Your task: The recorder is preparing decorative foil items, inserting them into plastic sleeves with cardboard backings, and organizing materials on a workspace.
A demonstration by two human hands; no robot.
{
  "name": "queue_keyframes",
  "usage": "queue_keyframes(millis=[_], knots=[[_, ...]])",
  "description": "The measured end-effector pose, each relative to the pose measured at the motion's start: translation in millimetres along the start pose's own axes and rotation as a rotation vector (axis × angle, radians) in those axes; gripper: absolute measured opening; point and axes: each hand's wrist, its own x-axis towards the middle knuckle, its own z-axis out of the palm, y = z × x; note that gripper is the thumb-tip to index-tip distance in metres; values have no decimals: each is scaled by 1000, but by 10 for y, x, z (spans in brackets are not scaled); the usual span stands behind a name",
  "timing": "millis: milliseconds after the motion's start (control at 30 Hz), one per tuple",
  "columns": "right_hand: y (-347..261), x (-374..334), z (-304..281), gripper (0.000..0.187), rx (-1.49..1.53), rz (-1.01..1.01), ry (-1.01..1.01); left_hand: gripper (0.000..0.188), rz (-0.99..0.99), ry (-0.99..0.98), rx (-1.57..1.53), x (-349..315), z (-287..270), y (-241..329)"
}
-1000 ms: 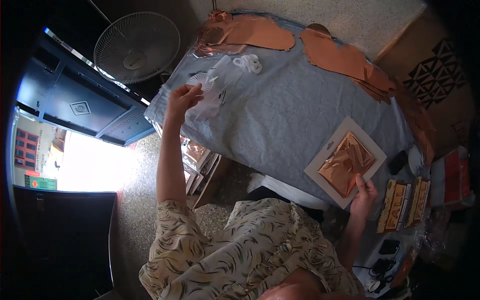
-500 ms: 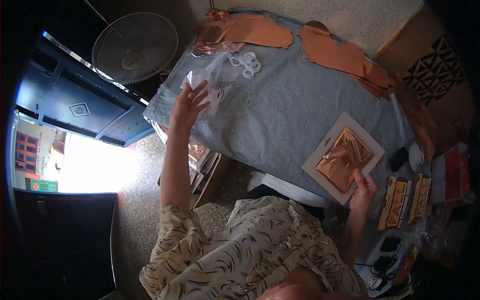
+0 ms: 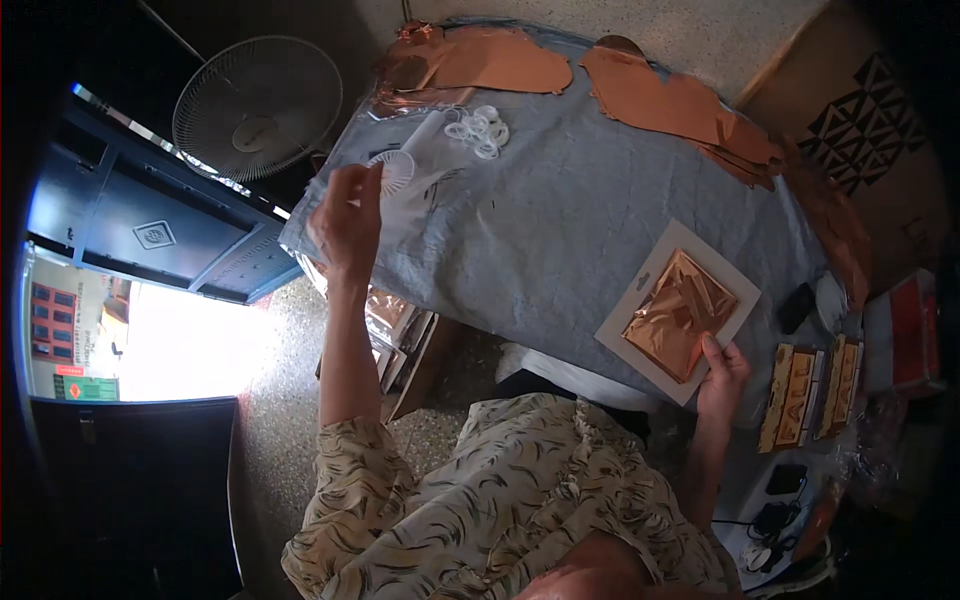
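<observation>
My right hand (image 3: 725, 372) pinches the lower right edge of a pale square card (image 3: 612, 330) with a hang hole. Flat on that card lies a shiny copper-coloured foil packet (image 3: 682, 310), my thumb by its lower corner. At the table's left end my left hand (image 3: 345, 220) is raised with its fingers curled together; what they hold, if anything, is hidden. Right beside those fingers is a white round disc with radial ribs (image 3: 398, 172). Clear plastic bags (image 3: 410, 212) lie under and next to it.
White rings (image 3: 482, 132) are heaped on the grey table cover (image 3: 540, 220). Copper-coloured foil sheets (image 3: 510, 60) line the far edge. A fan (image 3: 255, 110) stands at the left, a cardboard box (image 3: 870, 130) at the right. Gold-coloured packs (image 3: 793, 398) lie at the near right.
My left hand's spread fingers have curled together, and the hand has shifted slightly left. The right hand keeps its hold on the card. The whole view has shifted slightly.
</observation>
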Motion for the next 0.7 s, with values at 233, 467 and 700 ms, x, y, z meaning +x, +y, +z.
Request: queue_keyframes(millis=[233, 467, 700], knots=[[0, 51, -118, 36, -13, 7, -11, 15, 152, -36, -10, -34, 32, 519], [-109, 0, -210, 35, -30, 13, 81, 23, 209, -432, -87, -664, 986, 1317], [-74, 13, -508, 31, -37, -41, 158, 24, 68, -766, -459, -1195, 1833, 1849]])
